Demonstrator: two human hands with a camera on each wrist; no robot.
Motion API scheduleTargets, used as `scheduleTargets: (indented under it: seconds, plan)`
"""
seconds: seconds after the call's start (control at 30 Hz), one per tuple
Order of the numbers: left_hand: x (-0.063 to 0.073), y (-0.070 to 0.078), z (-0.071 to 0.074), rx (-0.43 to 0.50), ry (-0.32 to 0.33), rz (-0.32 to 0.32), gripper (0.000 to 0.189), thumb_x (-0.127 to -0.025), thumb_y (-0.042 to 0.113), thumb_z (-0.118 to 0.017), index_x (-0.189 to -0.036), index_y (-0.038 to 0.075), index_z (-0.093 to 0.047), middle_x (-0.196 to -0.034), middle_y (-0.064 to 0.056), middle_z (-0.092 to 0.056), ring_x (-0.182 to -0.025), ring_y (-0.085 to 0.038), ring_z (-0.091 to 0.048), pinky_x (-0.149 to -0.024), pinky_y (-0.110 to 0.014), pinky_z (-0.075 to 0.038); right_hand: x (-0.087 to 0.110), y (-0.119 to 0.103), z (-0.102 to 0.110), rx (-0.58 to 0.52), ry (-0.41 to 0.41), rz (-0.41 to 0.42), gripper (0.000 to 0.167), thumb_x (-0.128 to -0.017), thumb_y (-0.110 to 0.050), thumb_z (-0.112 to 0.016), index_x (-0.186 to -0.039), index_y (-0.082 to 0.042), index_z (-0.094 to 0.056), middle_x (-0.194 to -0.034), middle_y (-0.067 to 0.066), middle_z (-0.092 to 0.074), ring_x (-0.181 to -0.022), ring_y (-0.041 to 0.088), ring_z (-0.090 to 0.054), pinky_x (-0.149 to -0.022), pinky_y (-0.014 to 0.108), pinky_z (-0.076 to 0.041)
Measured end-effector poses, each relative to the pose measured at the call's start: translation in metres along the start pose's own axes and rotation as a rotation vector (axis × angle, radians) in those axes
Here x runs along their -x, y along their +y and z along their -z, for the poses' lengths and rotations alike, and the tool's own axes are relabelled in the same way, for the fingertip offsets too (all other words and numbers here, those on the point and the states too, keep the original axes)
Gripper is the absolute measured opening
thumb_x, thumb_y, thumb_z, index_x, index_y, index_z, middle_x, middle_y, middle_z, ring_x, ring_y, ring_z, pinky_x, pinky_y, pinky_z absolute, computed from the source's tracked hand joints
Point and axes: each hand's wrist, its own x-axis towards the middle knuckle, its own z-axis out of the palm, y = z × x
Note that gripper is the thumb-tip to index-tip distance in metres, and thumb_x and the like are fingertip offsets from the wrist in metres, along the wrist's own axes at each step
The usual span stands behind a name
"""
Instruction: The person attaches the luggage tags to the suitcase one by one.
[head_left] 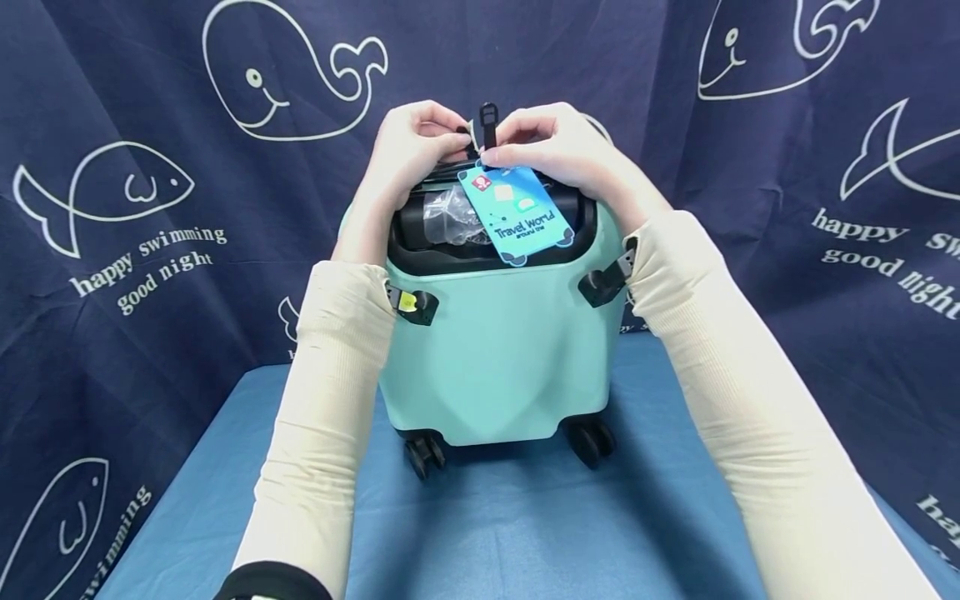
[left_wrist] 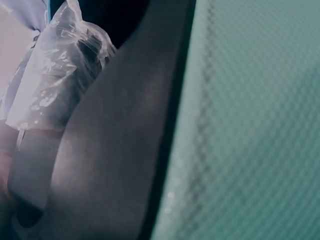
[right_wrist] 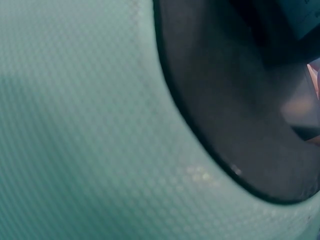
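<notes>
A mint-green suitcase [head_left: 495, 358] stands upright on its wheels. At its top, my right hand [head_left: 562, 146] pinches a black buckled strap [head_left: 489, 125] between thumb and fingers. From this strap a blue luggage tag [head_left: 517, 212] printed "Travel World" hangs tilted over the black recess. Just to the left, my left hand [head_left: 416, 142] pinches a small dark strap piece with its fingertips. Whether the strap passes round the suitcase handle is hidden by the fingers. Both wrist views are mostly filled by the shell [left_wrist: 255, 125] and the recess's dark rim [right_wrist: 225, 125].
Crumpled clear plastic [head_left: 450, 215] wraps a part inside the recess. Black brackets [head_left: 416, 307] stick out from the suitcase front near both sleeves. Blue cloth [head_left: 480, 525] covers the table, and a navy curtain [head_left: 135, 333] with whale and fish drawings surrounds it.
</notes>
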Motion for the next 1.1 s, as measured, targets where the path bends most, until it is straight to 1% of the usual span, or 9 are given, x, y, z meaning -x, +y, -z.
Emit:
scheduleTargets:
  seconds: [0.2, 0.43, 0.5, 0.6, 0.7, 0.77, 0.9, 1.03, 1.1]
  plan:
    - [0.0007, -0.0008, 0.0010, 0.057, 0.011, -0.009, 0.007, -0.085, 0.004, -0.067, -0.087, 0.008, -0.062, -0.079, -0.004, -0.067, -0.071, -0.012, -0.068, -0.073, -0.022, -0.055, 0.0004, 0.0003, -0.0003, 0.011, 0.003, 0.017, 0.013, -0.083, -0.027, -0.071, -0.090, -0.016, -0.069, -0.084, -0.004, -0.063, -0.078, 0.014, -0.054, -0.071, 0.023, -0.040]
    - [0.0029, -0.0010, 0.0009, 0.117, 0.003, -0.046, 0.009, -0.086, 0.007, -0.066, -0.095, 0.008, -0.065, -0.081, -0.005, -0.068, -0.070, -0.011, -0.069, -0.070, -0.022, -0.055, 0.0009, -0.0028, 0.0005, 0.076, 0.034, -0.007, 0.021, -0.087, -0.038, -0.064, -0.088, -0.017, -0.068, -0.082, -0.006, -0.060, -0.080, 0.012, -0.050, -0.072, 0.022, -0.035]
    - [0.0040, -0.0011, 0.0009, 0.109, -0.016, -0.055, 0.017, -0.085, 0.009, -0.068, -0.101, 0.007, -0.067, -0.088, -0.006, -0.070, -0.075, -0.012, -0.069, -0.074, -0.022, -0.054, 0.0006, -0.0028, 0.0007, 0.096, 0.040, -0.004, 0.022, -0.088, -0.039, -0.063, -0.087, -0.017, -0.068, -0.081, -0.007, -0.059, -0.080, 0.011, -0.049, -0.073, 0.022, -0.034]
    - [0.0054, -0.0017, 0.0009, 0.036, -0.042, -0.064, 0.025, -0.082, 0.013, -0.071, -0.107, 0.006, -0.069, -0.095, -0.005, -0.071, -0.085, -0.011, -0.067, -0.081, -0.021, -0.051, 0.0003, -0.0016, 0.0004, 0.099, 0.041, 0.014, 0.020, -0.088, -0.036, -0.063, -0.087, -0.017, -0.068, -0.082, -0.007, -0.060, -0.081, 0.011, -0.049, -0.074, 0.021, -0.034]
    - [0.0058, -0.0016, 0.0008, -0.047, -0.058, -0.074, 0.024, -0.081, 0.014, -0.073, -0.103, 0.006, -0.070, -0.091, 0.000, -0.072, -0.089, -0.009, -0.066, -0.084, -0.019, -0.047, 0.0002, -0.0008, 0.0001, 0.068, 0.045, 0.027, 0.016, -0.087, -0.032, -0.065, -0.090, -0.017, -0.068, -0.084, -0.007, -0.061, -0.081, 0.011, -0.051, -0.076, 0.020, -0.036]
    - [0.0059, -0.0016, 0.0005, -0.071, -0.064, -0.078, 0.019, -0.080, 0.013, -0.073, -0.098, 0.006, -0.070, -0.086, 0.002, -0.071, -0.087, -0.010, -0.065, -0.083, -0.019, -0.045, 0.0004, -0.0005, -0.0001, 0.060, 0.058, 0.026, 0.015, -0.087, -0.032, -0.066, -0.090, -0.018, -0.067, -0.084, -0.008, -0.062, -0.079, 0.010, -0.053, -0.076, 0.020, -0.037]
    - [0.0053, -0.0019, 0.0003, -0.082, -0.075, -0.080, 0.013, -0.082, 0.011, -0.072, -0.094, 0.007, -0.067, -0.080, 0.004, -0.069, -0.083, -0.009, -0.065, -0.082, -0.019, -0.045, -0.0004, 0.0010, -0.0004, 0.004, 0.084, 0.046, 0.012, -0.084, -0.027, -0.069, -0.088, -0.015, -0.067, -0.082, -0.007, -0.063, -0.075, 0.010, -0.054, -0.075, 0.019, -0.039]
    - [0.0036, -0.0026, 0.0002, -0.084, -0.058, -0.062, 0.013, -0.082, 0.012, -0.071, -0.093, 0.006, -0.067, -0.080, 0.003, -0.069, -0.081, -0.008, -0.064, -0.081, -0.019, -0.046, -0.0012, 0.0032, -0.0005, -0.146, 0.070, 0.088, 0.008, -0.083, -0.014, -0.071, -0.089, -0.010, -0.068, -0.080, -0.003, -0.065, -0.073, 0.011, -0.056, -0.071, 0.019, -0.043]
    - [0.0030, -0.0032, 0.0001, -0.044, -0.048, -0.062, 0.010, -0.082, 0.010, -0.072, -0.090, 0.007, -0.067, -0.080, 0.002, -0.069, -0.079, -0.008, -0.065, -0.081, -0.019, -0.048, -0.0012, 0.0037, -0.0002, -0.192, 0.056, 0.097, 0.009, -0.082, -0.011, -0.071, -0.091, -0.009, -0.068, -0.080, -0.002, -0.066, -0.073, 0.011, -0.057, -0.071, 0.019, -0.044]
